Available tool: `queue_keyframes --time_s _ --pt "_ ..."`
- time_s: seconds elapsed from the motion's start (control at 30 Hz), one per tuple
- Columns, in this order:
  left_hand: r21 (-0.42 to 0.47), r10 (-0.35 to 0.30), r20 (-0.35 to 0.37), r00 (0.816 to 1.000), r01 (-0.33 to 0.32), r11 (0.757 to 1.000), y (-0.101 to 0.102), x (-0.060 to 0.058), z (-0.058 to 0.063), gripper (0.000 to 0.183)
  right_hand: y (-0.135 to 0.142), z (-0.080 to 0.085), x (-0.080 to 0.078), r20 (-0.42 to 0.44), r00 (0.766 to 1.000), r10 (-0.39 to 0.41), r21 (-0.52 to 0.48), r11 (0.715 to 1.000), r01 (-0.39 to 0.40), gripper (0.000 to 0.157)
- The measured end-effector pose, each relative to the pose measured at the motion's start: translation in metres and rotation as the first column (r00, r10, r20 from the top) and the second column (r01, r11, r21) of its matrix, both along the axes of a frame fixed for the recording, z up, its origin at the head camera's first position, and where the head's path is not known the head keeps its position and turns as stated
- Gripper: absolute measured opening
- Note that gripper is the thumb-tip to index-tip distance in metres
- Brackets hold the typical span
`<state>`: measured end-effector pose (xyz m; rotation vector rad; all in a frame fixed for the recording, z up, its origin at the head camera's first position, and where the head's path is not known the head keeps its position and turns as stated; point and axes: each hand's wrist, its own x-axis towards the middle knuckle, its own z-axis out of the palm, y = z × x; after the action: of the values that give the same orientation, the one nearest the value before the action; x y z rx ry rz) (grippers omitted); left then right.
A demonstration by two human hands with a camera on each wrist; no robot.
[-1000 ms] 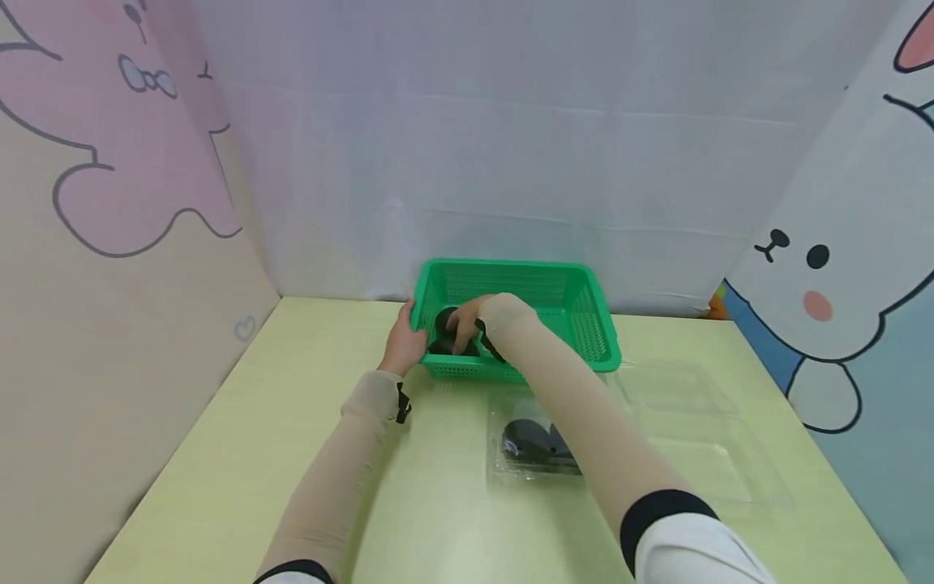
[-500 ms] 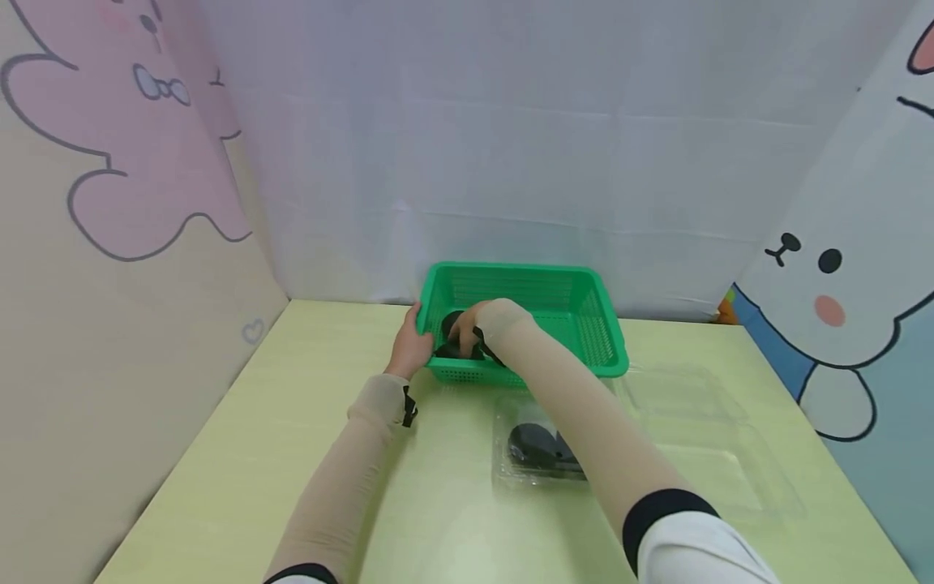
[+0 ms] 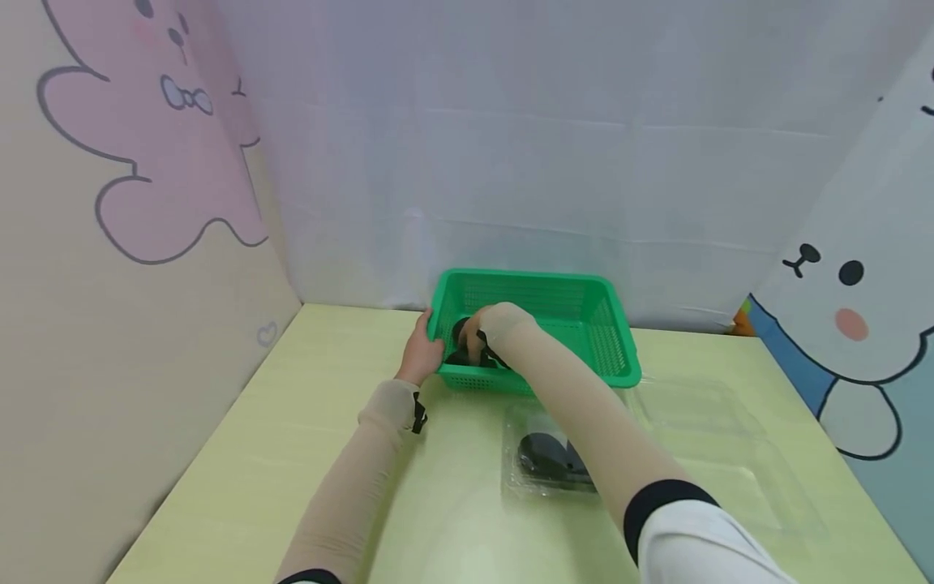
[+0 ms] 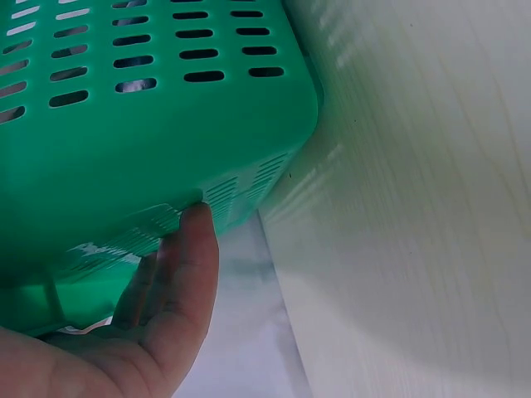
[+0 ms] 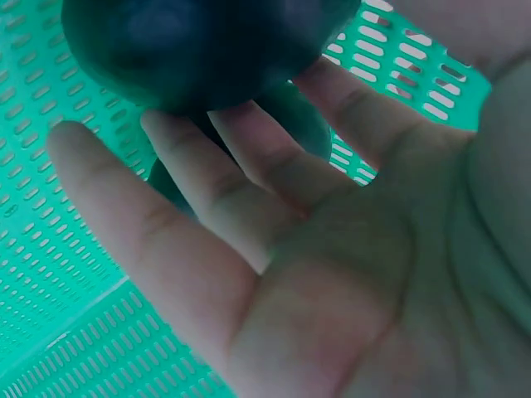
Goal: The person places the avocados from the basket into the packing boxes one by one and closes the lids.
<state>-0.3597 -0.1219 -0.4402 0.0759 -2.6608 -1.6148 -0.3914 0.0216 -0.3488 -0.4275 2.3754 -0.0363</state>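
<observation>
The green perforated basket (image 3: 533,274) stands at the back of the table. My left hand (image 3: 421,354) holds its left side, fingers (image 4: 195,240) against the outer wall; the thumb is out of sight in the left wrist view. Inside the basket's front left corner, my right hand (image 3: 477,334) grips a dark, smooth, rounded object (image 5: 207,41), with several fingertips tucked behind it. A second dark rounded shape (image 5: 294,116) shows behind those fingers. Right of the hands, the basket's inside is bare green mesh.
In front of the basket, a clear plastic box (image 3: 514,485) contains two dark rounded objects (image 3: 541,456), partly covered by my right forearm. Clear plastic packaging (image 3: 730,478) lies flat at the right. A white sheet (image 3: 525,178) hangs behind the table; cartoon-printed walls flank it.
The head view has shifted, so the whole scene sits further right and slightly lower. My left hand keeps its place on the basket; the right has sunk slightly deeper over the dark objects.
</observation>
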Motion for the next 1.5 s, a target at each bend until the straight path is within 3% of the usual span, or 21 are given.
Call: queue_keyframes --time_s 0.27,0.43,0.83,1.03,1.23,1.5 --pt "-0.02 -0.008 -0.024 1.0 0.007 1.0 0.003 0.003 0.003 0.067 0.001 -0.007 0.002 -0.019 0.997 0.073 0.069 0.995 -0.071 0.066" --pt "-0.013 -0.017 -0.02 1.0 0.017 1.0 0.004 0.003 0.005 0.067 0.006 -0.011 0.003 -0.024 0.997 0.067 0.081 0.995 -0.064 0.065" --pt "-0.027 -0.009 -0.042 0.999 0.008 1.0 0.0 0.002 0.008 0.069 0.022 0.001 -0.005 -0.026 0.998 0.055 -0.039 0.998 -0.056 0.086" --pt "-0.05 -0.027 -0.025 0.999 0.026 0.998 0.0 0.005 0.005 0.07 0.035 -0.003 -0.007 -0.01 1.0 -0.017 -0.082 0.996 0.016 0.09" --pt "-0.033 -0.024 -0.034 0.999 0.023 0.999 0.001 0.004 0.006 0.07 0.047 0.009 -0.002 0.007 0.997 -0.073 -0.153 0.985 0.073 0.086" --pt "-0.015 -0.029 -0.026 0.999 0.029 0.999 0.001 0.002 0.002 0.069 0.06 0.021 0.002 0.001 1.0 -0.031 -0.217 0.976 0.03 0.082"
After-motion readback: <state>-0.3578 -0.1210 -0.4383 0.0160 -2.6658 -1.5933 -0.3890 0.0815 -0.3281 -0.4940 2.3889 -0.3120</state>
